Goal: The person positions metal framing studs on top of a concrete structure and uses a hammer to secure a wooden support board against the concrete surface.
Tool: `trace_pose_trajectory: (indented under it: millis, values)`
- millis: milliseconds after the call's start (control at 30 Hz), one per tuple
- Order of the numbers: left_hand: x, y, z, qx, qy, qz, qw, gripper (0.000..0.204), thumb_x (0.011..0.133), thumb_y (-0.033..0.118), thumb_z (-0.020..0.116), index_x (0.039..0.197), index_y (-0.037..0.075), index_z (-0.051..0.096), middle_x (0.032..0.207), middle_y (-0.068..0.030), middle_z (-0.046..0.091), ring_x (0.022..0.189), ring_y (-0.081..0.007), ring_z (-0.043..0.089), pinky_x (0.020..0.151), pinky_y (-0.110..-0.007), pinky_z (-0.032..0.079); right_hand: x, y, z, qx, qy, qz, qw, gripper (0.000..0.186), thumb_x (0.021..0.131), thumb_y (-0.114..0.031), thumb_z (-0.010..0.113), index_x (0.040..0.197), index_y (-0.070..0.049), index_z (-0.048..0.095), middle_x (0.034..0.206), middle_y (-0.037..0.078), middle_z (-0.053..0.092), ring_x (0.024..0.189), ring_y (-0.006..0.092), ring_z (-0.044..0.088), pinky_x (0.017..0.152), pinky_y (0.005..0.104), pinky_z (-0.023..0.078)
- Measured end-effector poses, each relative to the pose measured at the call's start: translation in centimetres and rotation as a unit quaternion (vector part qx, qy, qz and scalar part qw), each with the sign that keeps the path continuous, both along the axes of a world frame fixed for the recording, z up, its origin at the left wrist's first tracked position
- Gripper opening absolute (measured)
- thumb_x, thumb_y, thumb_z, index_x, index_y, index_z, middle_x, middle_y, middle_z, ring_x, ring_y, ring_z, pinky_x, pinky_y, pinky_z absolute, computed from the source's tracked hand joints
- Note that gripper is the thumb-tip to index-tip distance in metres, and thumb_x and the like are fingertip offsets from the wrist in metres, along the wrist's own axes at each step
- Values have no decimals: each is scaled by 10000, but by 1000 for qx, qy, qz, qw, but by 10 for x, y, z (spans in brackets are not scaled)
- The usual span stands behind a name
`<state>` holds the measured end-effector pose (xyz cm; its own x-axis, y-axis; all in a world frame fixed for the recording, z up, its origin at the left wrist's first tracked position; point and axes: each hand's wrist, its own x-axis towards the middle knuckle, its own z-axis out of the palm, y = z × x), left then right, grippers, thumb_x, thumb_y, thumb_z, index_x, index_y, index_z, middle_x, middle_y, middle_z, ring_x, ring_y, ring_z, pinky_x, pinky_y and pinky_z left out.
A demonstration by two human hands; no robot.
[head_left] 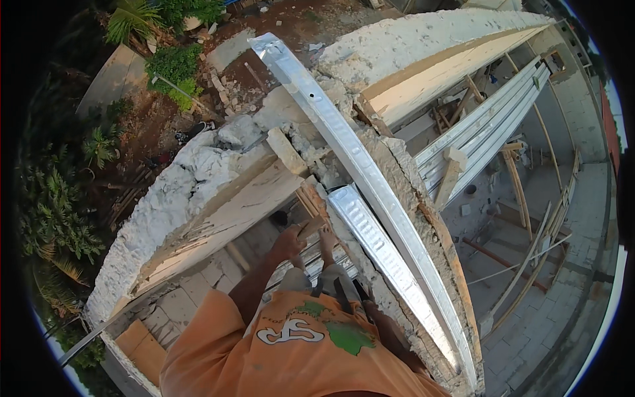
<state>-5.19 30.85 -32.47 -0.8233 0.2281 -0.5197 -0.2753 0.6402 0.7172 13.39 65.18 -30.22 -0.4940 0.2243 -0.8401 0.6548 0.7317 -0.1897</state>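
Note:
My left hand point(288, 243) reaches down past the inner side of the rough wall top, its fingers closed around the end of a short piece of wood point(311, 227). Beside it a bare lower leg and foot point(327, 243) show below grey shorts. My right forearm point(393, 334) runs down along the wall by my hip; the hand at its end is hidden. Two long silver metal profiles lie near me on the wall top: a ribbed channel point(377, 245) and a longer beam point(350, 149) that sticks out over the far edge.
More metal profiles point(476, 135) span the room on the right, with a wooden block point(453, 165) against them. Crumbly concrete wall tops point(185, 178) surround me. Timber props point(519, 188) stand far below. Plants point(175, 69) and rubble lie outside at far left.

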Motion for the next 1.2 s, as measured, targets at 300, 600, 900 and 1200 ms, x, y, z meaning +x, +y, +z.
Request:
trace_pose_trajectory:
  millis: [300,600,900,1200]
  values:
    - [96,-47,53,-165,149,76,972,814,678,227,820,1414,135,485,1161,-138,531,1150,-347,521,918,-459,502,-42,-23,17,17,61,-7,998,440,719,-310,747,748,114,631,715,307,626,758,444,678,689,491,491]
    - [179,-96,145,-172,160,130,963,879,609,180,860,1411,141,502,1175,-135,514,1113,-351,516,916,-452,509,-79,-66,39,-46,173,81,981,345,744,-273,796,835,24,647,750,165,662,687,289,628,695,436,483]
    - [263,-127,268,-250,309,248,883,938,454,192,899,1315,34,564,1121,-170,545,979,-352,557,828,-446,505,-88,-98,58,-166,250,146,943,335,749,-268,791,867,18,662,749,161,690,690,296,670,673,417,505]
    - [306,-139,318,-408,350,405,740,897,496,219,889,1319,65,566,1079,-152,554,906,-323,533,791,-445,472,-126,-160,131,-382,340,155,845,214,801,-51,771,865,-65,567,644,-25,532,473,68,471,437,232,362]
